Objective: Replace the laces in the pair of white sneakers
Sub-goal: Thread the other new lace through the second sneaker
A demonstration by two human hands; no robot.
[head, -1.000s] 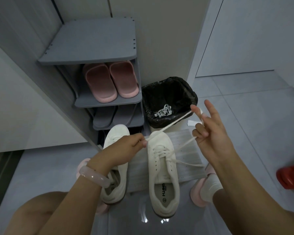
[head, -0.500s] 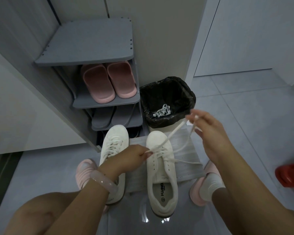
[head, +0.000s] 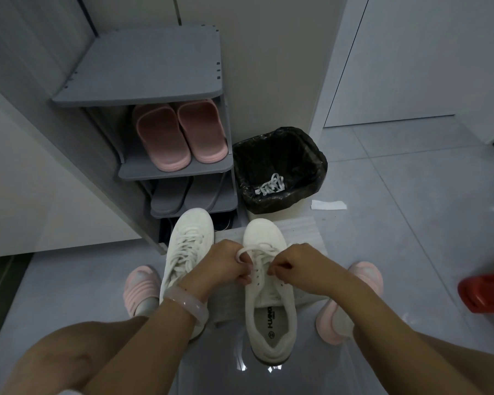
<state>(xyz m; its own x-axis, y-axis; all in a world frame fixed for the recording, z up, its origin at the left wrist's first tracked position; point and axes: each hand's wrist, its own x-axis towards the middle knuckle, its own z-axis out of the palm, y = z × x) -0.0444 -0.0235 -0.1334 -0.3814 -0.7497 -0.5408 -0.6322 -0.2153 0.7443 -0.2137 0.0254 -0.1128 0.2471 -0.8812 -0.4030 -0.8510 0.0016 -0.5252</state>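
Note:
Two white sneakers stand side by side on a pale sheet [head: 304, 229] on the floor. The left sneaker [head: 187, 252] is laced. Over the right sneaker [head: 268, 303] both hands work a white lace [head: 254, 248]. My left hand [head: 226, 263] pinches a loop of the lace above the eyelets. My right hand [head: 294, 263] has its fingers curled at the other side of the lace, low on the sneaker's tongue. An old white lace [head: 270, 185] lies in the black-lined bin [head: 280, 169].
A grey shoe rack [head: 143, 67] stands behind the sneakers, holding pink slippers [head: 180, 135] and grey slippers [head: 171, 195]. A strip of white paper [head: 328, 205] lies beside the bin. A red object [head: 485, 290] sits at the right edge. My feet in pink slippers flank the sneakers.
My right hand has come down from above the bin to the right sneaker's tongue, bringing the lace end with it. The lace is now a short loop between both hands.

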